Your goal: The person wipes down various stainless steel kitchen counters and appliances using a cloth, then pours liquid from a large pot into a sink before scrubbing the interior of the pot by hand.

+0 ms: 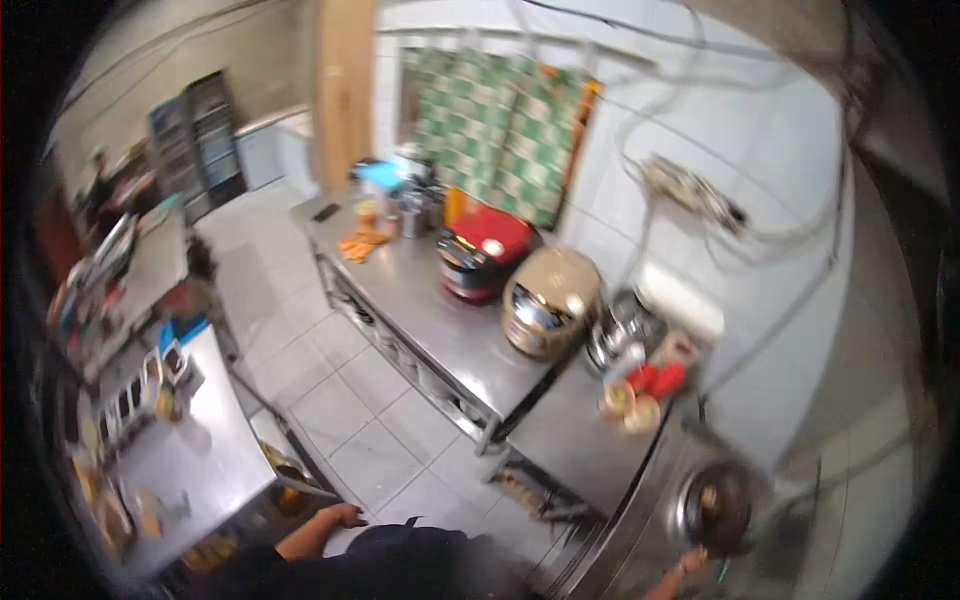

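Note:
My left hand [343,516] hangs at the left of my dark-clothed body, beside the corner of a steel counter [240,465]. Its fingers look loosely curled, and I see no object in them. At the lower right, my right hand [691,561] reaches to the near edge of a dark round pan [729,517] with a shiny metal rim. A small brown thing [708,496] shows in the middle of the pan. Blur hides whether my right fingers hold the pan's handle or only rest close to it.
A steel table [397,292] carries a red rice cooker [487,251], a beige rice cooker [555,300] and orange gloves [363,244]. Red-topped containers [652,382] stand near metal bowls [626,330]. Tiled floor [375,450] lies between the counters. A green checked curtain [495,135] hangs behind.

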A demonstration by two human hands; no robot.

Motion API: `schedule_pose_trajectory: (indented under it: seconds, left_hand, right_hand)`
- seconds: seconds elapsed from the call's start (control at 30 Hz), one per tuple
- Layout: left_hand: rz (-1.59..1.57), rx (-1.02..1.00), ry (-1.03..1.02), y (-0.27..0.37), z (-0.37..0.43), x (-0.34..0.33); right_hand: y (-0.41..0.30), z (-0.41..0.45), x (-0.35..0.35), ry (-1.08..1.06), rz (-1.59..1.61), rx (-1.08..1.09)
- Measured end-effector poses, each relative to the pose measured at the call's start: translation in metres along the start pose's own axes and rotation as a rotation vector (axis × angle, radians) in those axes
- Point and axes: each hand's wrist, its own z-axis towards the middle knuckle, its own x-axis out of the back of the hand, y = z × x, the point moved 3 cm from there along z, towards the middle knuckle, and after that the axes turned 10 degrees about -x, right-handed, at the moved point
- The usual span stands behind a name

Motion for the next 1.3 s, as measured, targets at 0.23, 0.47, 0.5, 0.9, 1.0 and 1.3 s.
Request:
schedule_pose_trajectory:
  seconds: [0.23, 0.47, 0.5, 0.9, 1.0, 1.3]
  left_hand:
    - [-0.439, 0.398, 0.383, 0.022, -0.062, -0.071]
    - [-0.545, 0.332, 0.150, 0.060, -0.051, -0.125]
    - [-0.536, 0.319, 0.138, 0.058, -0.051, -0.124]
    - [-0.358, 0.167, 0.016, -0.054, -0.055, -0.035]
    - [-0.308, 0.095, -0.022, -0.086, -0.041, -0.005]
    - [-0.161, -0.214, -0.337, -0.151, 0.004, 0.026]
  right_hand:
    - [-0.148, 0.005, -0.069, -0.019, 0.212, -0.186]
    - [-0.209, -0.166, -0.077, 0.120, 0.536, 0.161]
    - [-0.206, -0.194, -0.074, 0.103, 0.585, 0.192]
    - [-0.208, -0.451, 0.041, -0.679, 0.410, 0.117]
    - [-0.193, -0.475, 0.059, -0.714, 0.365, 0.068]
    - [-0.058, -0.590, 0.133, -0.976, 0.177, -0.226]
